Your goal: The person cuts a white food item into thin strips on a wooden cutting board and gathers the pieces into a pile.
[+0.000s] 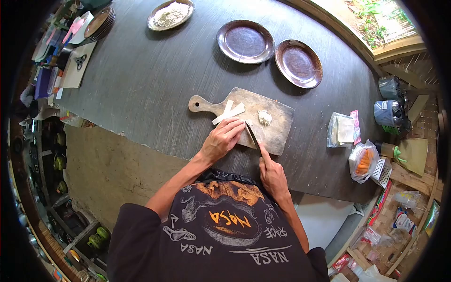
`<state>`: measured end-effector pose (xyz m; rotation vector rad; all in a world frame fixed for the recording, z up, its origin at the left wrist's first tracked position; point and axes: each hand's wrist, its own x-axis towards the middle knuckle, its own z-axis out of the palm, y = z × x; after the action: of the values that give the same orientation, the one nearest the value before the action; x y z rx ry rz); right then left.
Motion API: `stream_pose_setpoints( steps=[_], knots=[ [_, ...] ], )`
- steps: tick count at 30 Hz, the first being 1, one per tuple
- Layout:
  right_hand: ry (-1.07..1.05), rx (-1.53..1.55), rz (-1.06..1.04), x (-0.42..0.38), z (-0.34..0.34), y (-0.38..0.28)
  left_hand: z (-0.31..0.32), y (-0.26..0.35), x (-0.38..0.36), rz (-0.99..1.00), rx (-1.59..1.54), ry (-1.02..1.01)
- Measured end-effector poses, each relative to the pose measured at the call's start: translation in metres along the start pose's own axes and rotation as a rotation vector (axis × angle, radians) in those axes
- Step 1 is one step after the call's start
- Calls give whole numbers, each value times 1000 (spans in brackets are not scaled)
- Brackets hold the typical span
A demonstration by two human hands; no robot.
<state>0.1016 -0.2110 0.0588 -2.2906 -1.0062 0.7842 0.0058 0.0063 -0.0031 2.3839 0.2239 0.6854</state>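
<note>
At the surface's [155, 94] near edge, the left hand [224, 137] bunches its fingers against flat, creamy-white strips [229, 112], the right hand's [274, 175] grip closed around a dark-bladed knife [252, 135].

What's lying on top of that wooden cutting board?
On the board: white strips, a small shredded pile, and part of a knife. Anything beneath the left hand is hidden.

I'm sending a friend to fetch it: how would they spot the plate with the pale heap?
On the dark table, look past the cutting board to the far side. The plate lies left of two brown plates. Unlike those two, it carries a heap of pale, floury-looking stuff.
</note>
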Motion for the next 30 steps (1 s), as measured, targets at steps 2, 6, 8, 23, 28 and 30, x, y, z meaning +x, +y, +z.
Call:
stream_pose_setpoints(
  steps=[2, 6, 8, 23, 28, 30],
  knots=[
    [6, -9, -10, 3, 0, -1, 2, -1, 0, 3, 1, 2],
    [-8, -73, 25, 6, -4, -11, 0, 1, 1, -11, -12, 1],
    [-21, -98, 44, 1, -4, -12, -1, 3, 0, -16, -14, 2],
    [32, -88, -32, 4, 1, -7, 0, 2, 1, -38, -23, 4],
    [14, -72, -6, -9, 0, -3, -3, 3, 2, -13, -15, -14],
    [-2, -54, -2, -9, 0, 1, -1, 0, 0, -12, -16, -4]
  ],
)
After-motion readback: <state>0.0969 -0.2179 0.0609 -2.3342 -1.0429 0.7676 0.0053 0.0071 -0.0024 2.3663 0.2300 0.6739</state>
